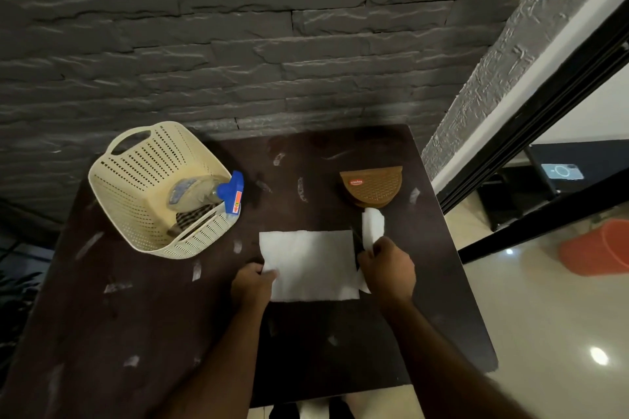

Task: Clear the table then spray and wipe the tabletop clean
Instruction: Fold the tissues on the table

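We see the left hand [253,283] pinching the near-left corner of a white sheet [308,265] that lies flat on the table [143,333]. The right hand [388,270] grips a crumpled white wad [372,226], fingers curled round its lower end, so that the wad rises just beyond the hand; the hand touches the sheet's right edge. A thin dark object shows between sheet and right hand; we cannot tell what it is.

Beyond the right hand, near the wad, stands a brown holder [372,186] with a woven pattern and a red label. Well to the left, a cream basket [136,180] with slotted walls sits on the table; inside it a bottle [218,192] with a blue trigger head leans against the right wall, beside a dark checked cloth [194,218].

The tabletop is dark brown and marked by pale smears [301,189]. Behind it rises a grey stone wall [238,44]. To the right we note a glossy floor [544,333], an orange bucket [599,247] and a black frame [531,119]
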`<state>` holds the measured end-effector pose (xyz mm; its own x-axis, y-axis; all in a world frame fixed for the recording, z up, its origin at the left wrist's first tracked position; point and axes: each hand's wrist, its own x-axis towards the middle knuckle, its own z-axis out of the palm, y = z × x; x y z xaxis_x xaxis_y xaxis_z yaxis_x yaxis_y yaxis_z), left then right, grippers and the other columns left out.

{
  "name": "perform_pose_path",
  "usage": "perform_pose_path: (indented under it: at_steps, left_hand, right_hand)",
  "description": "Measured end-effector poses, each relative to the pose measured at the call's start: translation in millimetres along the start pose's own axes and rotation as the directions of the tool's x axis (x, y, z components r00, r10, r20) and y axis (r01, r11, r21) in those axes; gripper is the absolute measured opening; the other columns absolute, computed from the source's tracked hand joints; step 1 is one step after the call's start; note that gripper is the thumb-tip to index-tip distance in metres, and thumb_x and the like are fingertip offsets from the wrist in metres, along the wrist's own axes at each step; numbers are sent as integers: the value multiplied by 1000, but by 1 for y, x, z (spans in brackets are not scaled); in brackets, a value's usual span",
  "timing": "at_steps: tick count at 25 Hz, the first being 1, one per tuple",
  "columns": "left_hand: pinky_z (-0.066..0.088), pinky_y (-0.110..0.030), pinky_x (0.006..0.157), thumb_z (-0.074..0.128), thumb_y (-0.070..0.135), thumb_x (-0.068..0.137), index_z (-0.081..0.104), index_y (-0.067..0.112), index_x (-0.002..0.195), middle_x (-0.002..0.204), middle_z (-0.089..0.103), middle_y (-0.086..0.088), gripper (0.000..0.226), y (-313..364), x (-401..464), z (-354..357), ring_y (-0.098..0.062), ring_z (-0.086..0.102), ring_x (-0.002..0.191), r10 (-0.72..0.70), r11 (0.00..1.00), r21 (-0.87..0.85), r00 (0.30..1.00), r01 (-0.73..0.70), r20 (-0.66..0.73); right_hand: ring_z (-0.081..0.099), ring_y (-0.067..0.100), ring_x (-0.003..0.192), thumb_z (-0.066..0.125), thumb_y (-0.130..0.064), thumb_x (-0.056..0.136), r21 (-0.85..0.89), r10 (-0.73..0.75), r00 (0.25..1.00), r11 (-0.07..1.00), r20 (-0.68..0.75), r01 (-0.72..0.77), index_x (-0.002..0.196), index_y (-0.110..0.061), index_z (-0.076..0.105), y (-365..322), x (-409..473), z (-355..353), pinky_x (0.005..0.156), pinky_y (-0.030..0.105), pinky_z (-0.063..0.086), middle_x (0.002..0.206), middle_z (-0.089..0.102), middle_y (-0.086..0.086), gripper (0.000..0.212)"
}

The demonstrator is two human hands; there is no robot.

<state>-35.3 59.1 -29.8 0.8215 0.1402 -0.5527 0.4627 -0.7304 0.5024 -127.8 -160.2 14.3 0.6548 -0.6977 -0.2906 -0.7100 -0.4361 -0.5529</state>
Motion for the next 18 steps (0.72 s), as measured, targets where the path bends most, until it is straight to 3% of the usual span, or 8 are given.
perform_pose_path:
  at_steps: [6,11,15,18]
  left_hand:
    - [42,-29,65,72,29,82,70,11,95,93,70,-9,23,-3,3,-2,-20,58,77,31,999,13,999,-31,17]
    - [42,-29,70,70,27,85,68,9,107,103,69,-9,29,-3,3,-5,-25,63,93,43,998,38,998,-45,40]
    - [43,-29,69,68,30,86,66,10,111,106,68,-9,32,-2,4,-6,-24,63,94,21,999,41,998,-24,67]
    - [44,-30,71,68,29,86,67,10,109,106,69,-9,30,-3,4,-8,-24,63,93,36,998,46,996,-39,76]
  right_hand:
    - [63,21,74,54,-26,83,-200,-145,980,965,137,171,90,-16,59,-40,-24,56,59,32,53,84,67,2,13]
    - [64,26,78,50,-22,83,-202,-97,982,971,163,130,96,-15,55,-37,-29,74,61,33,50,86,68,5,15]
    - [63,28,78,52,-19,82,-133,-100,990,984,104,114,102,-17,49,-50,-28,76,57,31,42,88,67,6,20]
    - [64,29,83,48,-14,83,-140,-36,985,988,170,61,110,-15,46,-56,-30,81,62,34,48,95,68,8,27]
